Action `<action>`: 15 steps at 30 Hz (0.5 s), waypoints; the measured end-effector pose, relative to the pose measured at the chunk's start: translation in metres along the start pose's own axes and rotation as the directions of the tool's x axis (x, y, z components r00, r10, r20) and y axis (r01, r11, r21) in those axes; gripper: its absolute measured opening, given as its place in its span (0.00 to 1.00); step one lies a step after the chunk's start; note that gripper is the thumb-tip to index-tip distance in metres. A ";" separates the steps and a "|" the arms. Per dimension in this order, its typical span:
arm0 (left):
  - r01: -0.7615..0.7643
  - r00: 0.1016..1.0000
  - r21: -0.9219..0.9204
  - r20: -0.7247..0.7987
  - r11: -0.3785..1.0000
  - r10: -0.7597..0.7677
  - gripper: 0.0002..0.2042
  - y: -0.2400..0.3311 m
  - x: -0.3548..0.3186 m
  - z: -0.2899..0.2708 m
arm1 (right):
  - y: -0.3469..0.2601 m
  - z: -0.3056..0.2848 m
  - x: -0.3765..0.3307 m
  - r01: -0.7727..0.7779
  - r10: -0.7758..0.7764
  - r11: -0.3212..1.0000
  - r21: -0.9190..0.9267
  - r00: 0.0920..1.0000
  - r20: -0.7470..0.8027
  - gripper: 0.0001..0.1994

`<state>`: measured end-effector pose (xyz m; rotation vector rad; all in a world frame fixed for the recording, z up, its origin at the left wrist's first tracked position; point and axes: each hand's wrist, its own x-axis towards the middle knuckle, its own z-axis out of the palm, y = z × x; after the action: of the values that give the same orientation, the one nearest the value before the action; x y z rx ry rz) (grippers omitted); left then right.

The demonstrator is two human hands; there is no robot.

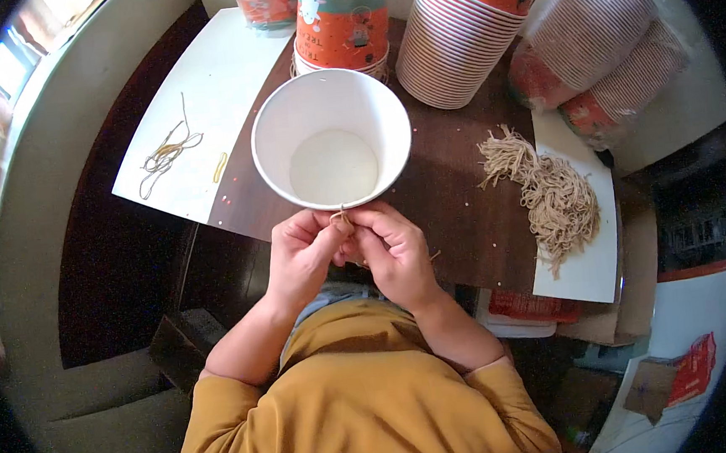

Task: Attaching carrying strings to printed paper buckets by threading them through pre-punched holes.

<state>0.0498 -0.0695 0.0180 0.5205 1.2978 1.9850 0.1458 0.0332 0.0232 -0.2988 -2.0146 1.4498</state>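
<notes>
Tangled cords point(171, 160) lie at the left of the frame; near the centre, the left hand point(304, 247) is curled nearly closed, thumb and fingers pinching a short twine point(342, 214) at the near rim of the white bucket point(330, 115), which sits just above both hands; the right hand point(394, 248), similarly closed, pinches the twine too; beige strings point(559, 204) lie heaped at right

The white bucket point(386, 136) looks like coated paper, smooth with a soft sheen; the cord point(342, 217) at its six-o'clock rim is matt fibre. From there, at four o'clock, the string bundle point(559, 200) looks rough; at two, glossy plastic film point(594, 34) crinkles. The worktop point(453, 195) resembles smooth dark wood.
</notes>
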 end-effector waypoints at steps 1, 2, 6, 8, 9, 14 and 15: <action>0.003 1.000 0.010 0.008 1.000 -0.003 0.06 0.003 0.000 -0.001 | -0.004 0.001 0.000 -0.157 0.153 0.966 0.207 0.988 0.033 0.09; 0.002 1.000 0.012 0.002 1.000 -0.002 0.06 0.005 0.000 -0.003 | -0.007 0.003 -0.001 -0.307 0.293 0.866 0.395 0.951 0.097 0.09; 0.009 1.000 0.108 -0.010 0.994 -0.008 0.08 0.011 0.000 -0.007 | -0.004 0.011 0.003 -0.501 0.444 0.502 0.705 0.849 0.288 0.13; 0.000 1.000 0.144 -0.011 0.990 0.002 0.09 0.014 -0.001 -0.006 | 0.005 0.016 0.003 -0.473 0.423 0.297 0.829 0.844 0.330 0.14; -0.019 0.999 0.181 -0.024 0.983 0.024 0.09 0.015 -0.002 -0.005 | 0.007 0.017 0.003 -0.473 0.423 0.296 0.830 0.844 0.331 0.14; -0.110 0.986 0.247 -0.097 0.963 0.138 0.08 0.014 -0.007 0.006 | 0.009 0.018 0.003 -0.463 0.440 0.234 0.855 0.835 0.331 0.12; -0.140 0.977 0.315 -0.111 0.939 0.183 0.07 0.013 -0.008 0.007 | 0.008 0.018 0.003 -0.464 0.440 0.233 0.855 0.834 0.333 0.12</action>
<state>0.0553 -0.0742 0.0328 0.6635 1.7151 1.9901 0.1312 0.0241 0.0135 -0.3763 -0.7771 2.7211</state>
